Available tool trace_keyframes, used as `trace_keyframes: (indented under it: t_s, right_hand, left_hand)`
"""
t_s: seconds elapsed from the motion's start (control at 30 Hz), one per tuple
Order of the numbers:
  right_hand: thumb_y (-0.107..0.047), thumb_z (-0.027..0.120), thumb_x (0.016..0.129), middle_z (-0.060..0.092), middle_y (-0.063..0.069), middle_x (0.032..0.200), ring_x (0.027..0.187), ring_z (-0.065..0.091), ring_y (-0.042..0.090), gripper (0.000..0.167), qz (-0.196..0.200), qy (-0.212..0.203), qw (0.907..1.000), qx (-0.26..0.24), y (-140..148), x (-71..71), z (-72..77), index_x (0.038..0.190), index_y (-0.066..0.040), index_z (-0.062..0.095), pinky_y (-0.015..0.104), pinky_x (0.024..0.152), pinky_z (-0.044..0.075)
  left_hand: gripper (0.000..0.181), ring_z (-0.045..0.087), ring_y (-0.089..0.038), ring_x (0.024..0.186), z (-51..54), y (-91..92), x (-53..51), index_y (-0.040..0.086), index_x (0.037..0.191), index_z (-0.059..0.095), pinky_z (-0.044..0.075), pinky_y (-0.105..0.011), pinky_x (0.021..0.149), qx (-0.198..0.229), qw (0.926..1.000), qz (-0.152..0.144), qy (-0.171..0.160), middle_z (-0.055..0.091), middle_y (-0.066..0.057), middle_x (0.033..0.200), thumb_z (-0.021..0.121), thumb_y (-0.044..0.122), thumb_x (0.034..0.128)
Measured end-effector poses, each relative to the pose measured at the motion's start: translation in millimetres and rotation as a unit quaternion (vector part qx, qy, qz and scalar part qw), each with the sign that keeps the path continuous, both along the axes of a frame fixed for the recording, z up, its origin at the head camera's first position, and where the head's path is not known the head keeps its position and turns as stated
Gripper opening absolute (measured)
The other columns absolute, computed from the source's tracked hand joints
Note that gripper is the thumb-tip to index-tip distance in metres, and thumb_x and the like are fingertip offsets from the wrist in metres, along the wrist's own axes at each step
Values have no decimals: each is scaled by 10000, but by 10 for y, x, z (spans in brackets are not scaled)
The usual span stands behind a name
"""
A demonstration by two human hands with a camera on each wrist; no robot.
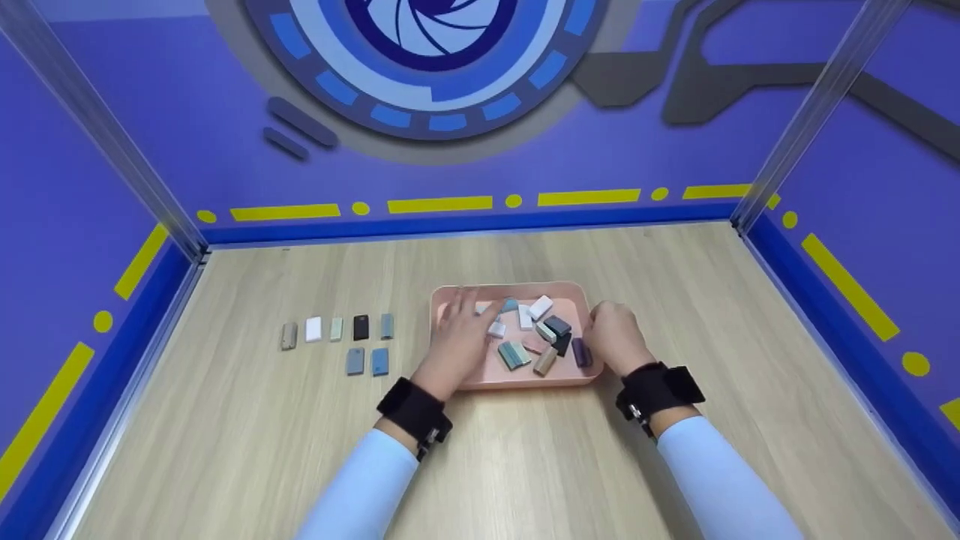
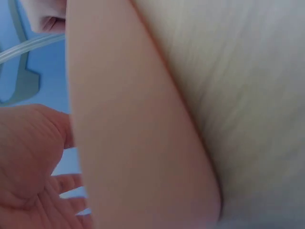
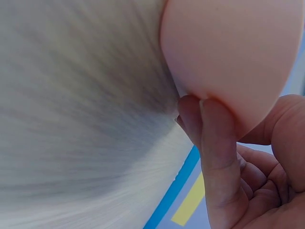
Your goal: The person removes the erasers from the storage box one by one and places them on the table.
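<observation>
Beside the tray (image 1: 517, 383), seven blocks (image 1: 361, 327)

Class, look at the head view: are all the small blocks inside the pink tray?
No, seven small blocks lie on the wooden table, to the left of the pink tray.

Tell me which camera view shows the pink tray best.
The head view: it shows the rim and inside of the pink tray, though the left hand hides part. Each wrist view shows only a portion of its outside, close up.
</observation>
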State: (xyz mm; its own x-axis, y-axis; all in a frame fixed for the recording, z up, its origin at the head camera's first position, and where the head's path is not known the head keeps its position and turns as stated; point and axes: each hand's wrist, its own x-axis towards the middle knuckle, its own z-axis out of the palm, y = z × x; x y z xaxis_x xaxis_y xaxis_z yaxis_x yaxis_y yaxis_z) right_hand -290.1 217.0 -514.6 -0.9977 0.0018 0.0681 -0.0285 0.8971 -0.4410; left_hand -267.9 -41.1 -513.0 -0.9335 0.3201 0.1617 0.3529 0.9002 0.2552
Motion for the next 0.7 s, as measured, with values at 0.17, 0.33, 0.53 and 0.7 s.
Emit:
trace_keyframes:
  t_s: [0.17, 0.33, 0.53, 0.7]
  right_hand:
    - [-17, 530, 736, 530, 29, 540, 520, 476, 200, 231, 18, 95, 10000, 11, 5, 1, -11, 520, -100, 535, 285, 481, 344]
    - [-26, 535, 740, 535, 26, 534, 514, 482, 195, 239, 64, 177, 9998, 34, 8, -3, -12, 513, -100, 539, 283, 473, 343]
    - [-28, 541, 736, 524, 27, 541, 528, 471, 197, 241, 24, 144, 9999, 24, 5, 1, -8, 509, -106, 526, 287, 474, 339]
    - [-24, 539, 726, 474, 7, 524, 519, 426, 187, 253, 46, 170, 9998, 21, 13, -1, -8, 493, -111, 490, 288, 462, 309]
  left_hand:
    - [468, 168, -419, 1414, -57, 101, 23, 353, 1406, 390, 279, -507, 1097, -126, 9986, -360, -369, 265, -198, 1502, 465, 201, 970]
    - [582, 203, -378, 1417, -114, 126, 41, 322, 1414, 390, 292, -511, 1089, -439, 9956, -438, -705, 251, -159, 1528, 387, -16, 940]
    - [612, 238, -330, 1415, -151, 133, 47, 274, 1428, 379, 324, -538, 1058, -723, 9915, -481, -972, 260, -107, 1538, 429, -40, 905]
    - [557, 288, -336, 1394, -133, 121, 63, 237, 1413, 413, 350, -471, 1063, -815, 9916, -499, -873, 300, -125, 1518, 433, -16, 917]
